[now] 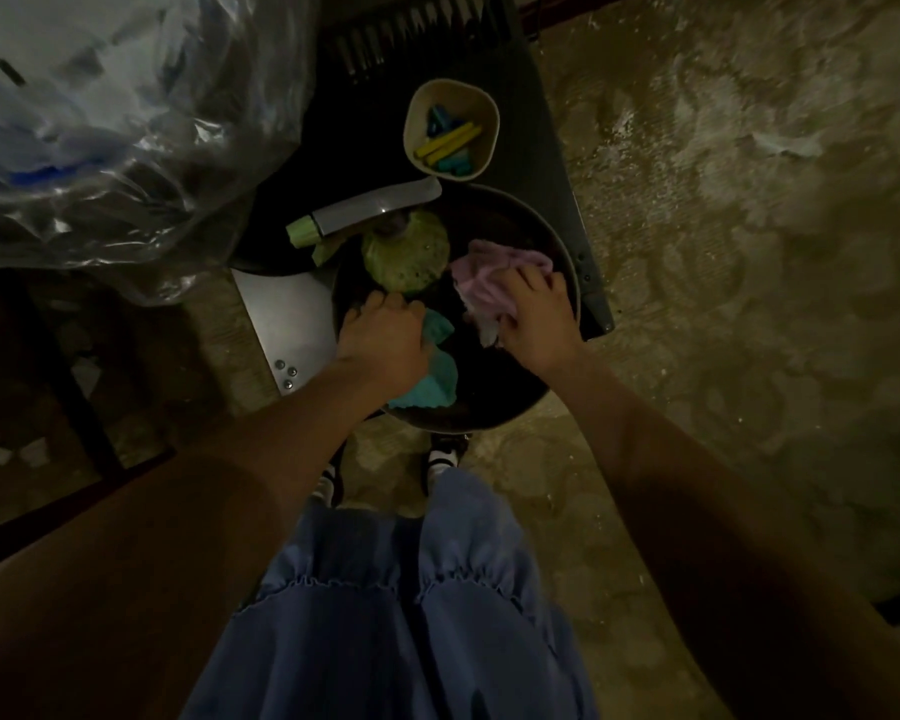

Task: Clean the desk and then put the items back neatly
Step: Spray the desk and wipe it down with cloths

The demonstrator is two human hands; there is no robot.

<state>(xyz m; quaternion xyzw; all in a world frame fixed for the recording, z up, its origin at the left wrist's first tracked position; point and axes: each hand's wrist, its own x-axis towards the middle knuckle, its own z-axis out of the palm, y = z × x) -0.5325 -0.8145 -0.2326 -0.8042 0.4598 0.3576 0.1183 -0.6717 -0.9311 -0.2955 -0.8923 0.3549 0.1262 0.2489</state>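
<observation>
A dark round basin (567,262) stands on a low black surface in dim light. My right hand (536,317) grips a crumpled pink cloth (494,272) at the basin's right side. My left hand (383,340) lies on a teal cloth (435,379) at the near left of the basin; whether its fingers hold the cloth is unclear. A green rounded bottle (405,257) lies in the basin behind my left hand. A grey tube with a pale green cap (365,210) rests across the basin's far rim.
A beige cup (417,114) holding yellow and teal clips sits behind the basin. Crumpled clear plastic (110,127) fills the upper left. A pale metal plate with bolts (292,319) juts out at the left. Bare concrete floor (749,252) spreads to the right.
</observation>
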